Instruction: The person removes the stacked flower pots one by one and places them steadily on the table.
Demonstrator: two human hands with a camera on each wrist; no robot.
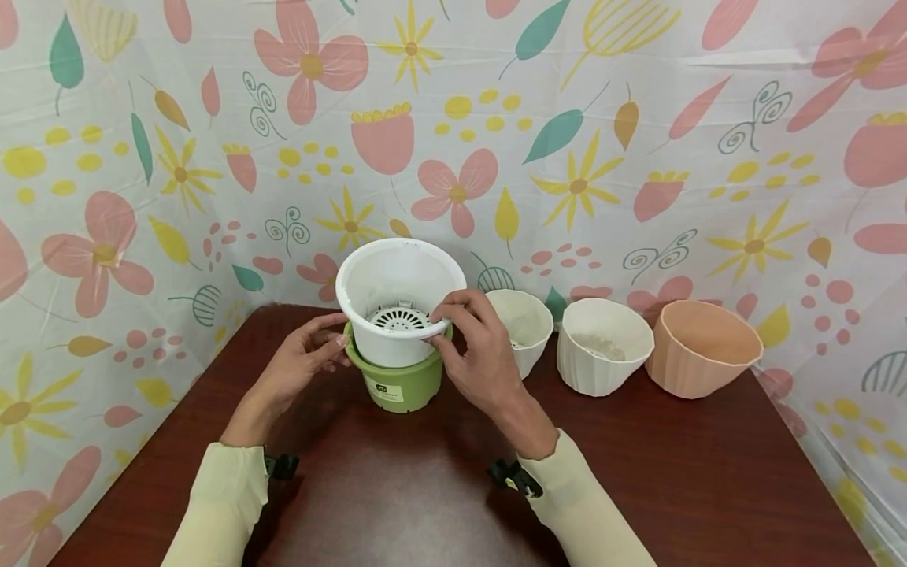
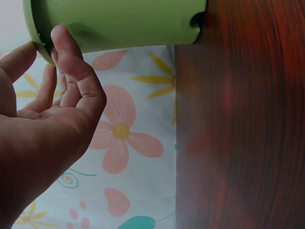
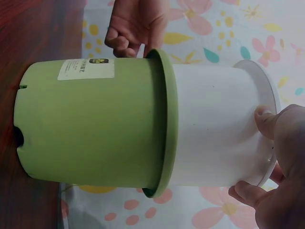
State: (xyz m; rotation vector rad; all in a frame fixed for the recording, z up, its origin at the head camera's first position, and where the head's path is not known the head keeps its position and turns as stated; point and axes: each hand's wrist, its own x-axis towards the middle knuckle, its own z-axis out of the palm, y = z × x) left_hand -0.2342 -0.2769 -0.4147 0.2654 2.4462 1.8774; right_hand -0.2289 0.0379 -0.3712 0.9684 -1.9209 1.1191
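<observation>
A white flower pot point(image 1: 407, 350) with a slotted bottom sits partway inside a green flower pot point(image 1: 404, 394), its upper part standing well above the green rim. My right hand point(image 1: 485, 358) pinches the white pot's rim at the right, thumb outside it. At the left, my left hand point(image 1: 298, 362) holds the rim of the green pot between thumb and fingers. In the right wrist view the white wall point(image 3: 214, 124) shows between the two rims. A small label point(image 3: 88, 69) is stuck on the green side, and notches mark its base on the table.
Right of the stacked pots stand a cream ribbed pot point(image 1: 534, 339), a white ribbed pot point(image 1: 595, 378) and a peach ribbed pot point(image 1: 687, 370) in a row. The dark reddish wooden table point(image 1: 397, 496) meets a floral curtain point(image 1: 453, 102) at its back and sides.
</observation>
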